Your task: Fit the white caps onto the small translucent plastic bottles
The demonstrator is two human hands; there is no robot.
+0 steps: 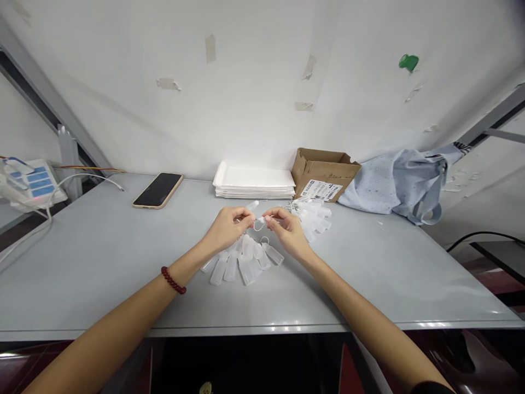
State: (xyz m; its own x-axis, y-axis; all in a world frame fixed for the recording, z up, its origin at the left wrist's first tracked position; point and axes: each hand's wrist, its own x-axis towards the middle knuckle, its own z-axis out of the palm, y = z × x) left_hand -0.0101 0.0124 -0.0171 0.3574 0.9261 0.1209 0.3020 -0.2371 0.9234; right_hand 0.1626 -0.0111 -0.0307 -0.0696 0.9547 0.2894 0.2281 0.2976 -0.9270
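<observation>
My left hand (230, 227) is closed in a pinch on a small translucent bottle-shaped plastic piece (252, 206), whose end sticks up past the fingertips. A thin white loop (258, 225) spans the gap between my hands. My right hand (290, 232) pinches the loop's other side at a small white bit. Just below lies a fanned bunch of similar translucent plastic pieces (247, 265), some with loops showing. A second bunch of translucent pieces (314, 216) rests behind my right hand. What the fingertips cover is hidden.
At the back of the grey table (123, 273) are a stack of white envelopes (254, 183), an open cardboard box (324, 172) and a light blue cloth bag (389, 180). A phone (158, 190) lies at left, near a white cable (51, 202) and a white device (35, 183).
</observation>
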